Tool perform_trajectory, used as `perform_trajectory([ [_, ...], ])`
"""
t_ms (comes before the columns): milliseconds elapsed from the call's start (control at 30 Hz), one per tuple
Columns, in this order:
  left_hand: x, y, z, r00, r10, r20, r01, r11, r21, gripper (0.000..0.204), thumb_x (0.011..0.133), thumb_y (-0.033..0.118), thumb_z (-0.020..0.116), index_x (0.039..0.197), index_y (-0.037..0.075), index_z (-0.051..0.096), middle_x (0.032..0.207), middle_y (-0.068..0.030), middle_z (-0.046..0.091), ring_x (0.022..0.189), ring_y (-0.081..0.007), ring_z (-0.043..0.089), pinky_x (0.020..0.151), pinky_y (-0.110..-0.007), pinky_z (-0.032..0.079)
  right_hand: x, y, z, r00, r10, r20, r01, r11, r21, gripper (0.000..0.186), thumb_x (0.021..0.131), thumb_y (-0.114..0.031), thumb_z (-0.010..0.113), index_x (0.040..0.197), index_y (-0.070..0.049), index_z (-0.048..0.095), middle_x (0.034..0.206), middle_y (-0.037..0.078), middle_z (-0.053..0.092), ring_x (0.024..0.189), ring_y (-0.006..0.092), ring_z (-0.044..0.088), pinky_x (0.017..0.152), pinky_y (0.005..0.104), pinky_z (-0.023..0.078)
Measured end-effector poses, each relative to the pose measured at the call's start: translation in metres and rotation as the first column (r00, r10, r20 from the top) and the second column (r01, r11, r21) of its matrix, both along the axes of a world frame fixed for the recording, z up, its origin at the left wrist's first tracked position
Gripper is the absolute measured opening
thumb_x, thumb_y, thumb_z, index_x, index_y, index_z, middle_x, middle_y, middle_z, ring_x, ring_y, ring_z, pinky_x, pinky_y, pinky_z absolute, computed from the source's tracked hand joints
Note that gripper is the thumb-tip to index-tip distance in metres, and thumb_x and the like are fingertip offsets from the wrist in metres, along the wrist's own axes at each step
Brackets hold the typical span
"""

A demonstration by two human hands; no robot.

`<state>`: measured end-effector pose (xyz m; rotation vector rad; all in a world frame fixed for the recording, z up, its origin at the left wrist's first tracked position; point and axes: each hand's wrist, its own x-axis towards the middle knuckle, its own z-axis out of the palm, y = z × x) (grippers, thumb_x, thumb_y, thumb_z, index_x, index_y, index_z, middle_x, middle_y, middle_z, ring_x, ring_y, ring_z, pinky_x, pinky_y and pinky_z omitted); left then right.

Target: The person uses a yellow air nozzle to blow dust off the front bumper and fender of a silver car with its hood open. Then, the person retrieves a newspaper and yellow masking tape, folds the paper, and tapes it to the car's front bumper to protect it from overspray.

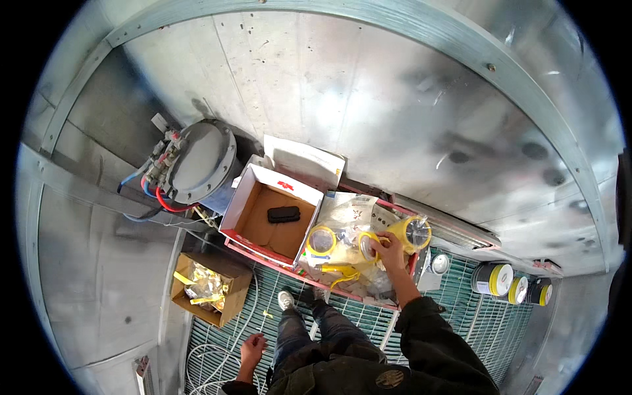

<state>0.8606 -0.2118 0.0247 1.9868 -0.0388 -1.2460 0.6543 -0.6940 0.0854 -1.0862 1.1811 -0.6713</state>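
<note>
My right hand grips a yellow tape roll on the right side of a red-framed cart. Beside it lie another yellow roll, a larger yellow roll in clear wrap, crumpled plastic and paper, and a yellow strap-like item. On the cart's left, a white-edged cardboard box holds a black rectangular object. My left hand hangs low beside my leg, fingers loosely bent and apparently empty.
A metal pressure tank with hoses stands at the left. A cardboard box of yellow scraps sits on the grated floor near coiled cable. Several buckets line the right wall; metal walls enclose the space.
</note>
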Motion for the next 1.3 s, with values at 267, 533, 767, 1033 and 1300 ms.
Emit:
perform_trajectory([
  [267, -0.03, -0.01, -0.009, 0.999, 0.022, 0.029, -0.02, 0.997, -0.075, 0.025, 0.095, 0.013, 0.058, 0.114, -0.002, 0.062, 0.094, -0.0088, 0.071, 0.079, -0.0147, 0.069, 0.067, -0.028, 0.054, -0.008, 0.031, 0.014, 0.977, 0.057, 0.206, -0.124, 0.935, 0.332, 0.02, 0.098, -0.017, 0.058, 0.115, -0.006, 0.063, 0.064, 0.0, 0.052, 0.047, 0.0081, 0.045, 0.044, 0.0246, 0.036],
  [533, -0.108, 0.062, -0.015, 0.975, 0.213, 0.058, -0.214, 0.977, 0.002, 0.026, 0.095, 0.013, 0.057, 0.113, -0.004, 0.062, 0.091, -0.0103, 0.072, 0.078, -0.0161, 0.07, 0.066, -0.029, 0.054, 0.039, 0.085, 0.031, 0.771, 0.627, 0.113, -0.633, 0.734, 0.246, 0.022, 0.095, -0.019, 0.063, 0.095, 0.002, 0.069, 0.063, -0.001, 0.053, 0.051, 0.0059, 0.044, 0.048, 0.0212, 0.033],
  [767, -0.199, 0.134, -0.037, 0.843, 0.537, -0.031, -0.538, 0.842, -0.048, 0.025, 0.095, 0.012, 0.057, 0.114, -0.003, 0.062, 0.092, -0.0107, 0.072, 0.078, -0.0159, 0.069, 0.068, -0.029, 0.054, 0.033, 0.177, -0.067, 0.419, 0.886, -0.196, -0.827, 0.462, 0.321, 0.028, 0.089, -0.03, 0.072, 0.084, -0.003, 0.072, 0.061, -0.002, 0.057, 0.052, 0.0045, 0.049, 0.048, 0.0216, 0.036],
  [1033, -0.324, 0.216, -0.072, 0.818, 0.569, -0.082, -0.573, 0.819, -0.026, 0.023, 0.095, 0.015, 0.06, 0.11, -0.002, 0.064, 0.087, -0.0101, 0.071, 0.078, -0.0133, 0.067, 0.069, -0.029, 0.053, -0.116, 0.275, -0.178, 0.012, 0.59, -0.807, -0.946, 0.269, 0.182, 0.046, 0.079, -0.051, 0.07, 0.08, -0.004, 0.072, 0.077, 0.016, 0.068, 0.079, 0.0348, 0.066, 0.069, 0.044, 0.05],
  [1300, -0.414, 0.306, -0.106, 0.83, 0.526, -0.185, -0.539, 0.842, -0.024, 0.022, 0.098, 0.012, 0.055, 0.112, -0.005, 0.06, 0.088, -0.0092, 0.068, 0.072, -0.0137, 0.062, 0.066, -0.029, 0.051, -0.192, 0.323, -0.174, -0.152, 0.581, -0.799, -0.892, 0.268, 0.364, 0.045, 0.081, -0.048, 0.069, 0.075, -0.003, 0.07, 0.073, 0.019, 0.065, 0.077, 0.0383, 0.064, 0.067, 0.0467, 0.048],
])
